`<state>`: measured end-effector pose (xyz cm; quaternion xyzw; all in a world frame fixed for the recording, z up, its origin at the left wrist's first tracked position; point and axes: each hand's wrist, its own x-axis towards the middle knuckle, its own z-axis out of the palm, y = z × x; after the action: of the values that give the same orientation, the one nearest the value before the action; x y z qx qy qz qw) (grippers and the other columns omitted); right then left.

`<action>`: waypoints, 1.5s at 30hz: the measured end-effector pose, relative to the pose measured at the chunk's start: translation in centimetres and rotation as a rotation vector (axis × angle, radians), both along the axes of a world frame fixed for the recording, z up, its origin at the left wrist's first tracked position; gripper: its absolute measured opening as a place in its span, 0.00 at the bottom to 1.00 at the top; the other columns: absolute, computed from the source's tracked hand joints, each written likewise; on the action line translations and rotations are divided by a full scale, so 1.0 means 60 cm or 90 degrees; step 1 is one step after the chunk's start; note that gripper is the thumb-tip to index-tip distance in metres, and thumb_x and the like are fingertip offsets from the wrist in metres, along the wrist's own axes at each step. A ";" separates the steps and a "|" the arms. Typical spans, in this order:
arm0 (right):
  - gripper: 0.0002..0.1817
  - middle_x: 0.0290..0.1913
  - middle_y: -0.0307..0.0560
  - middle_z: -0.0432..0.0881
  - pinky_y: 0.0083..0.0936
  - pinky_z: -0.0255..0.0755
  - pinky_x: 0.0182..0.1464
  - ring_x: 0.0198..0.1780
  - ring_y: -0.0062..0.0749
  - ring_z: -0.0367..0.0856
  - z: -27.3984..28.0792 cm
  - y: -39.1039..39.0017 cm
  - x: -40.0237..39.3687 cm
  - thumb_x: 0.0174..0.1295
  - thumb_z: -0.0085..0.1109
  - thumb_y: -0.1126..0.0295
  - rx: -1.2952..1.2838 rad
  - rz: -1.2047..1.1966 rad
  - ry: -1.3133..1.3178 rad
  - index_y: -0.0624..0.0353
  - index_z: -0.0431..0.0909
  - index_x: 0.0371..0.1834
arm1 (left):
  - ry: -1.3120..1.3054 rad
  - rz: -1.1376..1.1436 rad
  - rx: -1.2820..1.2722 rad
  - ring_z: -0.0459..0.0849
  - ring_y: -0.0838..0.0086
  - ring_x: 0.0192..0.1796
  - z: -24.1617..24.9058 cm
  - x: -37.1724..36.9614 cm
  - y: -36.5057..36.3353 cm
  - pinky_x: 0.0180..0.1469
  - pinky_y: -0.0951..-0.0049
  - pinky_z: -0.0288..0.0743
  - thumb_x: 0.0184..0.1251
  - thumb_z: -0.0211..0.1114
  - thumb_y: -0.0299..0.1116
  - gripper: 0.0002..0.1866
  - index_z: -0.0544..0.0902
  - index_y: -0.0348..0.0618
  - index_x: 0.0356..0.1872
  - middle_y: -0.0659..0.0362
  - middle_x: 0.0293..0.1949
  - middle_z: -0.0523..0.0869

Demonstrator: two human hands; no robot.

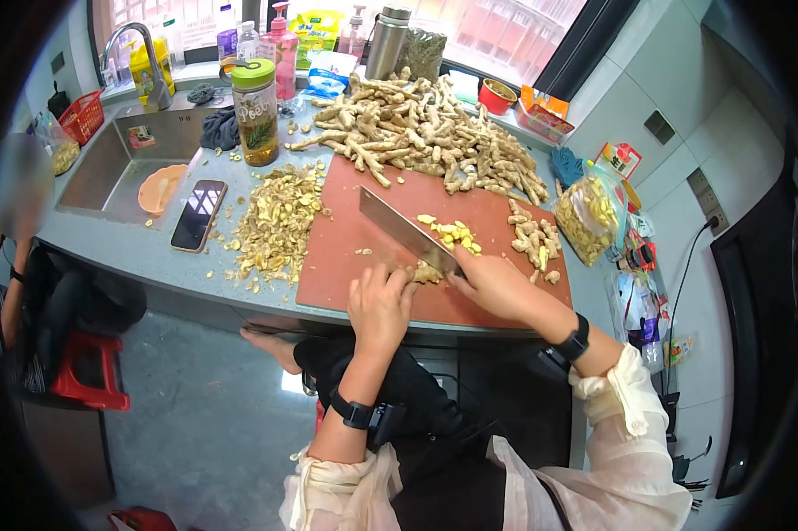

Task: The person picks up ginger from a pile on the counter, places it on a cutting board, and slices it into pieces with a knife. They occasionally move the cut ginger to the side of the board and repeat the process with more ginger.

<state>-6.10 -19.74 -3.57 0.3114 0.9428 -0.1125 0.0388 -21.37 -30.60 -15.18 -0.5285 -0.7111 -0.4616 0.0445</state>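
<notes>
My right hand (489,283) is closed round the handle of a cleaver (403,228), whose blade slants up and left over the red cutting board (354,190). Beside the blade, my left hand (381,305) has its fingers bent onto a piece of ginger (428,273) at the board's near edge. Yellow cut pieces (454,234) lie just beyond the blade. To the right on the board is a small group of ginger roots (533,237). A large heap of whole ginger (416,128) covers the back of the board. Sliced scraps (275,221) are piled along its left side.
A phone (199,215), a green-lidded bottle (255,115) and a sink (107,181) are on the left. A bag of ginger pieces (586,217) stands right of the board. Another person (27,257) sits at far left near a red stool (93,370).
</notes>
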 end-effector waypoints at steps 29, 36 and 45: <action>0.16 0.39 0.66 0.86 0.56 0.77 0.48 0.45 0.66 0.85 0.001 -0.039 0.029 0.72 0.57 0.63 -0.044 -0.094 0.005 0.64 0.68 0.50 | 0.020 0.018 -0.004 0.81 0.64 0.44 -0.001 0.001 -0.001 0.46 0.62 0.69 0.60 0.75 0.35 0.07 0.88 0.50 0.38 0.63 0.39 0.84; 0.18 0.40 0.68 0.84 0.53 0.75 0.48 0.46 0.67 0.83 0.000 -0.011 0.051 0.72 0.61 0.61 -0.045 -0.055 0.082 0.65 0.72 0.51 | 0.017 0.018 0.002 0.81 0.64 0.43 -0.002 0.001 0.000 0.45 0.62 0.69 0.60 0.76 0.35 0.07 0.88 0.51 0.37 0.63 0.38 0.84; 0.16 0.39 0.70 0.83 0.57 0.73 0.47 0.46 0.69 0.82 0.055 -0.058 0.067 0.73 0.59 0.62 -0.120 -0.118 0.041 0.65 0.68 0.49 | 0.013 0.013 0.034 0.81 0.64 0.42 -0.004 0.002 0.001 0.45 0.62 0.69 0.60 0.76 0.35 0.07 0.88 0.50 0.37 0.62 0.37 0.83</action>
<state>-2.07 -23.24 -0.30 0.3884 0.8961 -0.2134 0.0265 -21.25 -30.55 -15.41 -0.5249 -0.7032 -0.4743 0.0705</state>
